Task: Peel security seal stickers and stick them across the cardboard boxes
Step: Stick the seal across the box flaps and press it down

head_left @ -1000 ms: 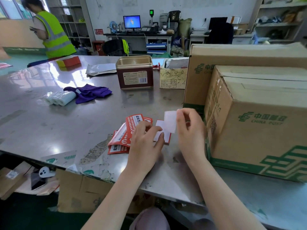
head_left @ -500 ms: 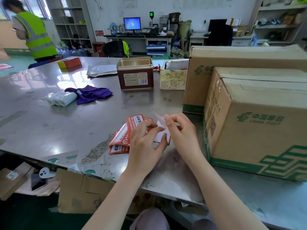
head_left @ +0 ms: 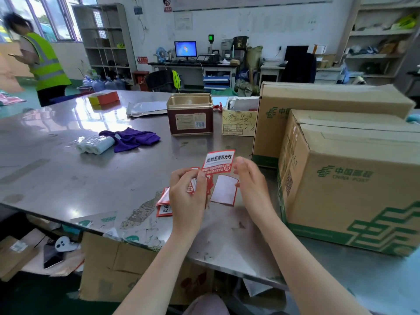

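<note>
My left hand pinches the lower left corner of a red and white security seal sticker, held upright with its print facing me. More stickers sit under that hand, partly hidden by it. My right hand is beside the sticker's right edge with fingers apart. A white backing paper lies just below, next to my right palm; I cannot tell if it touches the hand. A China Post cardboard box stands right of my hands, with a larger cardboard box behind it.
On the metal table are a brown tin, a small paper carton, a purple cloth, white rolls and a grey mailer. A person in a yellow vest stands far left.
The sticker has come off its backing and now stands raised in my left hand, print side toward me. My right hand has let go and moved right; the white backing has dropped.
</note>
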The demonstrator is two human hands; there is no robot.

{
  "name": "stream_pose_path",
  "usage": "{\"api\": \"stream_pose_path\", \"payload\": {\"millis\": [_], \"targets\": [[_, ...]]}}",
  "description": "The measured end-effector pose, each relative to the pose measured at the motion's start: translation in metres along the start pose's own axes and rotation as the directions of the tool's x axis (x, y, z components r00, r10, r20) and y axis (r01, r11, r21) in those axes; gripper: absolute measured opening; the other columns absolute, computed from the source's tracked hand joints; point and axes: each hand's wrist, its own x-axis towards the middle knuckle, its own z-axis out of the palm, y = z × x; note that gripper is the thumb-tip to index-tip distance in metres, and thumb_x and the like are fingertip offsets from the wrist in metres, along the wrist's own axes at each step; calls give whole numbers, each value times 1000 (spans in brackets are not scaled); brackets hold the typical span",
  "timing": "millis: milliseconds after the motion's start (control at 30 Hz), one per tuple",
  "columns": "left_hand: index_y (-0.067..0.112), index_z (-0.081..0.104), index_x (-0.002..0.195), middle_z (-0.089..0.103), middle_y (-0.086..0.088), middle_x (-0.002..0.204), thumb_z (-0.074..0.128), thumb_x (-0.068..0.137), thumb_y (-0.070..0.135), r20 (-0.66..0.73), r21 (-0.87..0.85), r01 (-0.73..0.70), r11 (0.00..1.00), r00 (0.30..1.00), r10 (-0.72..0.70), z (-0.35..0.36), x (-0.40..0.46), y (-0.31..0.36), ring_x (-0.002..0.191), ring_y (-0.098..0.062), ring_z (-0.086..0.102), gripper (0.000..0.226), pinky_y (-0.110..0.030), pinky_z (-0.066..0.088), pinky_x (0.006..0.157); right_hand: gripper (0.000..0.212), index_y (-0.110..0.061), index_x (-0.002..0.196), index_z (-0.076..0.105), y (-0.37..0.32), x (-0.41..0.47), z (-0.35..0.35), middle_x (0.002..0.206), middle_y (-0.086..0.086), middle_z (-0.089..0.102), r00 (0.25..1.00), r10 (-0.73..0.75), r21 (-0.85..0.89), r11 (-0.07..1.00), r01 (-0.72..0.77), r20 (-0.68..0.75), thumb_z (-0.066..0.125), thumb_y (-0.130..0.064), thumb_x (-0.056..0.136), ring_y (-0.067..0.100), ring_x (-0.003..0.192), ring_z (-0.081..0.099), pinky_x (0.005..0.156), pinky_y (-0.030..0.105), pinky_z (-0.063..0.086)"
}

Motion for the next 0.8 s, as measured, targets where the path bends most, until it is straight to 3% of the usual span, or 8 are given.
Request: {"api": "stream_pose_path", "payload": {"millis": [100, 200, 300, 433, 533, 633, 700, 800], "targets": [[36, 62, 79, 59, 4, 96, 56, 92, 31, 39, -110, 101, 989, 995, -97, -4, 8, 15, 93, -22, 63, 16, -47, 54, 83, 24, -26, 105, 57, -13, 4, 0, 98, -13, 64, 999, -16, -79, 997, 13, -28, 43, -42, 95, 0, 89, 60, 74, 23, 49], [37, 62, 78, 60, 8, 91, 56, 92, 33, 31, -132, 77, 988, 997, -74, -2, 19, 29, 92, -22, 63, 15, -45, 54, 82, 14, -19, 97, 56, -37, 5, -3, 87, -8, 64, 985, -157, -193, 971, 142, -65, 48, -30, 96, 4, 79, 62, 62, 12, 47], [38, 64, 78, 63, 9, 88, 57, 91, 35, 4, -161, 56, 985, 998, -56, 3, 31, 43, 93, -17, 61, 15, -34, 51, 82, 15, -14, 91, 57, -69, 1, -9, 79, -8, 61, 926, -372, -379, 868, 321, -67, 48, -24, 96, -1, 67, 58, 56, 7, 45], [25, 71, 81, 65, 11, 83, 61, 89, 32, 28, -230, 24, 973, 999, -18, 19, 45, 68, 90, -11, 58, 15, -22, 46, 77, 32, -9, 81, 59, -116, 2, -33, 75, 2, 67, 856, -516, -612, 685, 397, -23, 44, -32, 97, 15, 64, 64, 56, 35, 55], [15, 74, 85, 68, 5, 84, 59, 90, 32, 79, -165, -103, 981, 990, 118, 34, 50, 90, 86, -8, 56, 23, -14, 41, 72, 32, -11, 82, 59, -144, 8, -64, 75, 0, 65, 871, -491, -679, 635, 367, 12, 42, -32, 98, 11, 60, 62, 52, 28, 55], [18, 75, 91, 69, 4, 90, 55, 91, 40, 170, -89, -179, 980, 967, 192, 55, 56, 101, 94, -14, 56, 29, -31, 45, 81, 36, -12, 75, 56, -157, 22, -99, 68, -5, 59, 897, -442, -784, 559, 271, -6, 39, -33, 98, 6, 53, 56, 42, 19, 42], [22, 75, 89, 70, 2, 93, 51, 88, 51, 230, -4, -208, 978, 952, 203, 70, 58, 105, 96, -19, 56, 38, -41, 45, 84, 40, -11, 73, 56, -154, 35, -119, 65, -4, 58, 918, -394, -849, 497, 179, -37, 37, -34, 99, 11, 53, 56, 43, 24, 43], [26, 73, 74, 69, 0, 87, 46, 85, 56, 297, 95, -227, 969, 936, 190, 94, 55, 114, 90, -24, 60, 41, -44, 47, 81, 42, -8, 73, 59, -142, 51, -147, 67, 2, 62, 954, -289, -868, 492, 72, -85, 36, -32, 98, 21, 57, 60, 53, 36, 53]]}}
